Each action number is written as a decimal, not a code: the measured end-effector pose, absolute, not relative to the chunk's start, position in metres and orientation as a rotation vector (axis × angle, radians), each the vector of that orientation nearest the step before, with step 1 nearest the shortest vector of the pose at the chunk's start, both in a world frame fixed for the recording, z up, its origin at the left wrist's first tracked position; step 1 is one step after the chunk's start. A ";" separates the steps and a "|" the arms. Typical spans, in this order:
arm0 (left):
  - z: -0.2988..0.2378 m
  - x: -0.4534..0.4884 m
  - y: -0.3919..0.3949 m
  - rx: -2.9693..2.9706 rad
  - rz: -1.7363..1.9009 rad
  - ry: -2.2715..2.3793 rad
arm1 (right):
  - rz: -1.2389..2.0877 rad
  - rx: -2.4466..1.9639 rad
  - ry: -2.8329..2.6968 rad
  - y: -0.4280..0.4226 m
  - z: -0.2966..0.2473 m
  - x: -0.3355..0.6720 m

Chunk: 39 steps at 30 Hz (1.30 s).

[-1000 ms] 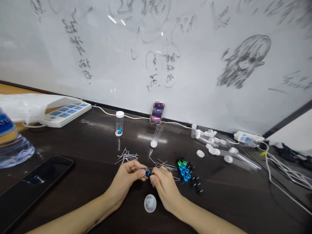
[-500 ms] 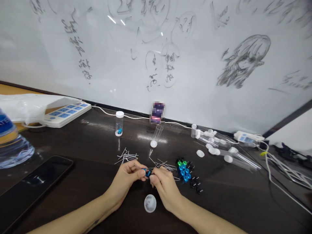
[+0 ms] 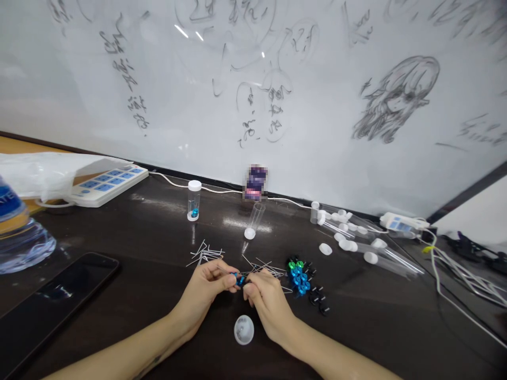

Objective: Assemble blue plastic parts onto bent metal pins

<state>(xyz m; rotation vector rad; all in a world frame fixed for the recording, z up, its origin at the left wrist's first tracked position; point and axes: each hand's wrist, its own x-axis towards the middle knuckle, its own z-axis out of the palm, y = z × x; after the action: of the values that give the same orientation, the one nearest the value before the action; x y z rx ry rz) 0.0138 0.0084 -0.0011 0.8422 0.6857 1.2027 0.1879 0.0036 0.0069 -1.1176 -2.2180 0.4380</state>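
Observation:
My left hand pinches a small blue metal part between thumb and fingers. My right hand is closed right beside it, fingertips pressed together at the part's right end; what they hold is too small and hidden to tell. Below both hands lies a round translucent white dish with tiny dark bits in it. Thin L-shaped metal rods lie beyond my left hand, and more bent rods lie behind my right. To the right sit several blue and green parts with small black pieces.
A capped clear tube with a blue part inside stands at the back, near an uncapped tube. Several tubes and white caps lie at right. A phone, water bottle and power strip occupy the left; whiteboard behind.
Both hands stay in nearly the same place, with only a slight shift of the fingers around the blue part. Everything else on the table is unchanged.

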 end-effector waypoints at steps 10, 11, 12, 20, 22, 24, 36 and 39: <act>-0.004 0.013 0.010 0.827 1.208 0.660 | 0.370 -1.154 -2.118 0.000 0.009 0.187; -0.004 0.013 0.010 0.832 1.206 0.662 | 0.377 -1.146 -2.123 -0.001 0.009 0.187; -0.004 0.013 0.010 0.837 1.205 0.664 | 0.389 -1.143 -2.133 0.000 0.009 0.187; -0.004 0.013 0.009 0.856 1.205 0.670 | 0.455 -1.147 -2.219 0.002 0.007 0.188; -0.004 0.013 0.010 0.851 1.215 0.663 | 0.433 -1.179 -2.206 0.002 0.007 0.187; -0.005 0.014 0.010 0.847 1.223 0.656 | 0.418 -1.203 -2.187 0.002 0.008 0.187; -0.007 0.014 0.011 0.851 1.197 0.660 | 0.538 -1.092 -2.213 0.005 0.005 0.189; -0.007 0.014 0.011 0.841 1.208 0.647 | 0.435 -1.153 -2.182 0.004 0.007 0.188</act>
<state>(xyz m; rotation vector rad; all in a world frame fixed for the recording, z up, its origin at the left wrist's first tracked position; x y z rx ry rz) 0.0139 0.0106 -0.0070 0.8408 0.6470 1.2083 0.1876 0.0036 0.0069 -1.1529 -2.1823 0.4349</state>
